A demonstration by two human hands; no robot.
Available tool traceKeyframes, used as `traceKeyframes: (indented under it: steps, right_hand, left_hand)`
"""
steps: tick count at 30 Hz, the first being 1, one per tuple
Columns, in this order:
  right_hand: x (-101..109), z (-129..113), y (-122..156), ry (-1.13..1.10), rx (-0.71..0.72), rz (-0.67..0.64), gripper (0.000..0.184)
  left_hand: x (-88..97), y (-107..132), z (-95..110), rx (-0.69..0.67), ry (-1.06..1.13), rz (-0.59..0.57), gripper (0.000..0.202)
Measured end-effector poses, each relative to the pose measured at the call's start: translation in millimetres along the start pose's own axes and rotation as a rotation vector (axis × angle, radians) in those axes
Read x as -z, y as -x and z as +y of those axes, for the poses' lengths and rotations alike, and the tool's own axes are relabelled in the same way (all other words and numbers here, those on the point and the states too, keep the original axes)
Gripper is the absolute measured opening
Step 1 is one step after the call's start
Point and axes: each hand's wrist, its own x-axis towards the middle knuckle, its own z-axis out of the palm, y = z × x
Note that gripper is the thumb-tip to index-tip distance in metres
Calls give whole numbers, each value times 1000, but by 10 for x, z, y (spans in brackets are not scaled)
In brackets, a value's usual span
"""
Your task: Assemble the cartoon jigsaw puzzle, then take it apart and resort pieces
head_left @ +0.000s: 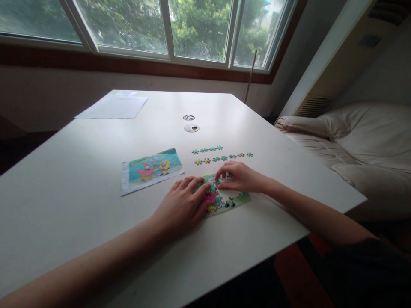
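Note:
A partly assembled jigsaw puzzle (210,203) with a green border and a pink cartoon figure lies on the white table. Spread over its left side is my left hand (184,199), fingers stretched out and resting on it. My right hand (236,176) is over the upper right of the puzzle, its thumb and forefinger curled around a small puzzle piece (217,182) at the picture's middle. That piece is partly hidden by the fingertips. A white gap shows in the puzzle's right half, below my right hand.
Loose puzzle pieces lie in a short row (204,150) and a longer row (224,158) beyond the puzzle. A printed reference picture (152,167) is to the left. Farther back are two round table inserts (192,128) and white paper (112,107). A pale sofa (359,132) stands at right.

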Motion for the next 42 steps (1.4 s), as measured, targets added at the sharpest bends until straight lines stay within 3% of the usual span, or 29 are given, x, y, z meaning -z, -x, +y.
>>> traceKeyframes:
  steps: [10, 15, 21, 27, 36, 42]
  right_hand:
    - [14, -4, -21, -46, -60, -31, 21]
    - [94, 40, 0, -56, -12, -79, 24]
    - [344, 164, 112, -58, -75, -230, 41]
    - [459, 265, 191, -33, -165, -349, 57]
    - [411, 305, 173, -23, -161, -322, 56]
    - [571, 454, 218, 19, -218, -212, 41]
  left_hand:
    - [0, 3, 3, -3, -14, -6, 33]
    - [-11, 3, -10, -1, -18, -14, 34]
    - [21, 7, 1, -6, 6, 0, 33]
    - [91, 38, 54, -142, 3, -12, 31]
    - [81, 36, 76, -121, -31, -25, 32]
    - [72, 47, 66, -137, -21, 5, 31]
